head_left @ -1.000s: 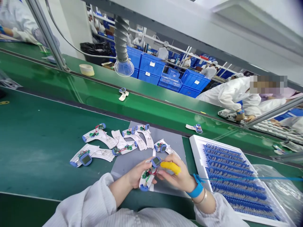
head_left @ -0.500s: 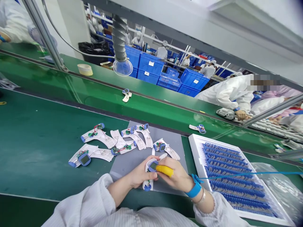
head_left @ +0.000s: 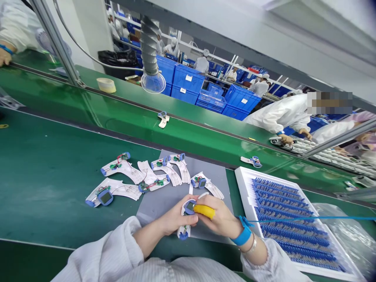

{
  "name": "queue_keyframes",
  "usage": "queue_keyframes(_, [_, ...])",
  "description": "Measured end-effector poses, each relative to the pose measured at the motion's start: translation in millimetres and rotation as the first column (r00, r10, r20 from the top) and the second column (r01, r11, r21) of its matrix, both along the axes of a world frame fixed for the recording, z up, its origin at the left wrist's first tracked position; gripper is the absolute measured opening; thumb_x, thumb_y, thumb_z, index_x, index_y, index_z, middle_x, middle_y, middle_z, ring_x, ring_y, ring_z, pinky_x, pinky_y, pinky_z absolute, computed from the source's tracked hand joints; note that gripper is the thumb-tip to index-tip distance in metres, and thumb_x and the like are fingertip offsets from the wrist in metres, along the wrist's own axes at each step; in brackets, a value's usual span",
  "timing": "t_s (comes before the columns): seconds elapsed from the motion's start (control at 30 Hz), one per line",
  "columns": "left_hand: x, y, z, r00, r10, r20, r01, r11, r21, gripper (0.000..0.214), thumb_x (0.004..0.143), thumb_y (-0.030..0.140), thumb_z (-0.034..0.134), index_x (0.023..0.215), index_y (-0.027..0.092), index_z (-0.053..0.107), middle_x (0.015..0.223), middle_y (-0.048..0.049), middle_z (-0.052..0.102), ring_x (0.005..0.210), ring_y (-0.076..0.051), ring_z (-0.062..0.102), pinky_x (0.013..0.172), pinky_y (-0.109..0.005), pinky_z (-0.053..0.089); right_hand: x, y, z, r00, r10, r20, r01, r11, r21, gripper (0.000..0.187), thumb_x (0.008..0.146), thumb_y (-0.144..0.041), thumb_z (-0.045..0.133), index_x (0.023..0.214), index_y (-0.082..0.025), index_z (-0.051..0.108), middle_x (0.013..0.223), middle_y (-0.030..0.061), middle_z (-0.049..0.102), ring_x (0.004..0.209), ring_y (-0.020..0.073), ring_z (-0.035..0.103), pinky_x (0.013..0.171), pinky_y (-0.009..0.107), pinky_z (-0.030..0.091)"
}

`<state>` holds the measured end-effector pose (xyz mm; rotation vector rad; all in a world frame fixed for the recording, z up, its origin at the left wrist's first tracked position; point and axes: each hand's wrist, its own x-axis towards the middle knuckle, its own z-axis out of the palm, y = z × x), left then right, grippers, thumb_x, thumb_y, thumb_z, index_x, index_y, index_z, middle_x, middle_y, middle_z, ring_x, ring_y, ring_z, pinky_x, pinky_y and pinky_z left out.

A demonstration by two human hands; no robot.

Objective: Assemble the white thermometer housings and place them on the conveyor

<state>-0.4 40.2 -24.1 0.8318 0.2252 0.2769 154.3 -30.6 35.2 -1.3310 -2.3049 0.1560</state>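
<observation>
Both my hands hold one white thermometer half-shell (head_left: 184, 227) with a blue screen module and a blue tip, over a grey mat (head_left: 164, 199). My left hand (head_left: 173, 217) grips its body from the left. My right hand (head_left: 219, 219) pinches it from the right, with a yellow finger cot on the forefinger pressed against the screen module, and a blue wrist strap behind. Several more half-shells (head_left: 138, 176) with wires and circuit boards lie spread out beyond my hands.
A white tray (head_left: 243, 184) of blue parts stands at the right, beside a plastic bag (head_left: 349, 235). Loose half-shells (head_left: 162, 118) (head_left: 251, 160) ride the green conveyor (head_left: 205, 137). A tape roll (head_left: 106, 85) and a fume hose (head_left: 151, 58) sit behind. Co-workers in white work opposite.
The half-shell in my hands was turned and drawn closer, its blue tip now lower. The loose half-shells on the conveyor drifted right. The co-worker's hands opposite shifted.
</observation>
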Motion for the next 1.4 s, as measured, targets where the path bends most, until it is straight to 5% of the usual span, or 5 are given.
queue_keyframes(0.4, [0.4,-2.6,-0.2,0.972,0.223,-0.074,-0.157,0.849,0.504,0.036,0.071,0.025,0.063,0.105,0.02,0.054,0.117,-0.0083,0.049,0.111,-0.024,0.043,0.095,-0.033,0.033,2.2,-8.1,-7.8,0.998,0.001,0.065,0.0,1.0,-0.02,0.012,0.085,-0.021,0.049,0.096,-0.018,0.055,0.09,0.0065,0.062,0.078,0.0158,0.056,0.068,0.029,0.049])
queue_keyframes(0.57, [4.4,-6.4,-2.1,0.986,0.073,-0.151,-0.048,0.986,0.159,0.043,0.074,0.038,0.06,0.108,0.021,0.042,0.091,-0.0046,0.06,0.082,-0.019,0.06,0.069,-0.027,0.043,32.6,-17.6,-0.4,0.981,-0.17,0.091,0.168,0.985,0.029,0.019,0.085,-0.027,0.05,0.101,-0.017,0.055,0.091,0.0079,0.062,0.082,0.0169,0.057,0.071,0.03,0.049])
queue_keyframes(0.7, [5.6,-3.1,5.0,0.95,0.114,-0.29,-0.161,0.977,-0.143,0.047,0.068,0.045,0.064,0.103,0.022,0.043,0.088,-0.0029,0.064,0.08,-0.019,0.064,0.061,-0.022,0.042,112.1,-38.3,14.8,0.657,-0.668,0.351,0.71,0.704,0.011,0.026,0.086,-0.025,0.044,0.105,-0.014,0.057,0.101,0.0115,0.061,0.095,0.0216,0.056,0.084,0.035,0.045])
queue_keyframes(0.83, [3.8,-0.6,16.4,0.914,0.138,-0.382,-0.237,0.945,-0.227,0.053,0.066,0.045,0.065,0.111,0.023,0.047,0.101,-0.0043,0.064,0.082,-0.02,0.065,0.061,-0.023,0.046,188.1,-64.9,17.2,0.365,-0.735,0.571,0.916,0.394,-0.077,0.024,0.083,-0.021,0.048,0.097,-0.011,0.065,0.091,0.0129,0.066,0.085,0.0231,0.062,0.077,0.03,0.045])
queue_keyframes(1.4, [7.5,0.4,5.6,0.92,0.111,-0.376,-0.22,0.94,-0.261,0.045,0.074,0.041,0.06,0.111,0.019,0.049,0.093,-0.0059,0.067,0.076,-0.02,0.067,0.058,-0.022,0.049,253.0,-34.8,-1.5,0.288,-0.704,0.649,0.956,0.255,-0.148,0.023,0.086,-0.027,0.05,0.094,-0.009,0.062,0.093,0.0107,0.064,0.088,0.0175,0.059,0.081,0.031,0.043])
